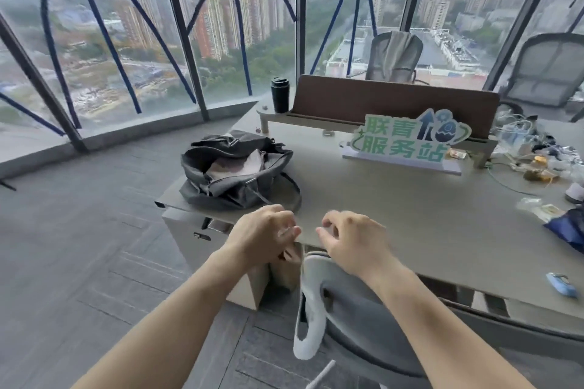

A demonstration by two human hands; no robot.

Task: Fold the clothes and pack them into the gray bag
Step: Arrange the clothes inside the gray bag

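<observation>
Both hands hang over the near edge of the desk [395,199], close together but apart, holding nothing. Left hand [264,235] has its fingers loosely curled inward, fingertips pointing toward the other hand; right hand [350,238] is curled the same way, knuckles up, fingertips facing left. Neither touches the desk surface as far as can be seen.

At the left end of the desk, near its front left corner, sits the gray bag [235,169]. Its top gapes open, and light-coloured folded clothes [235,164] lie inside it. A dark strap from the bag loops across the desk toward the hands.

Along the far edge stands a brown divider panel [395,103], with a black travel mug [280,95] at its left end on a low shelf. In front of the panel is a green and white sign [407,142] with large characters. The right end of the desk carries a clutter of cables and small packets [524,148], and a blue item [568,230] lies at the right edge.

Below the hands, a gray office chair [357,309] with a white frame is pushed against the near edge. Two more mesh chairs stand beyond the divider, before tall windows [126,41].
</observation>
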